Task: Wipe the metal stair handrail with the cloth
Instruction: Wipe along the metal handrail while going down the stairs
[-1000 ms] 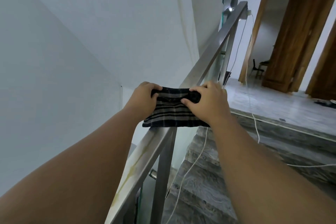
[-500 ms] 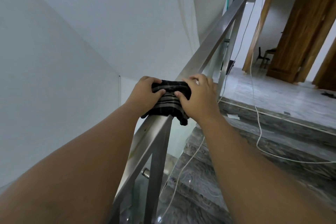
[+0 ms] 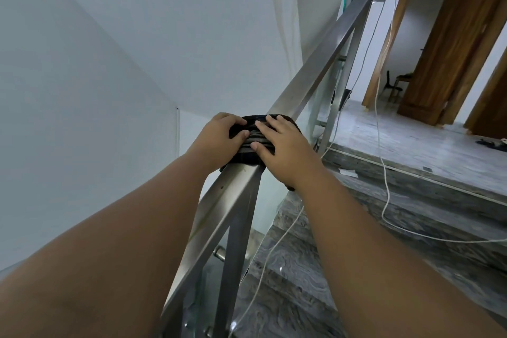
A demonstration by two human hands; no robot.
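Hands [image 3: 219, 137] [image 3: 285, 151] closer together — cloth [image 3: 253, 140] more bunched on handrail [image 3: 323, 63]

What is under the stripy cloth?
The metal handrail runs under the dark striped cloth, which is draped over it. The left hand and right hand press on top. The rail's surface beneath the cloth is covered.

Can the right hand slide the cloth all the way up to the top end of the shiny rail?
Probably yes. The right hand presses the cloth on the rail, whose top looks bare up to its end. The white cable hangs beside it, not across. The person may need to climb some steps.
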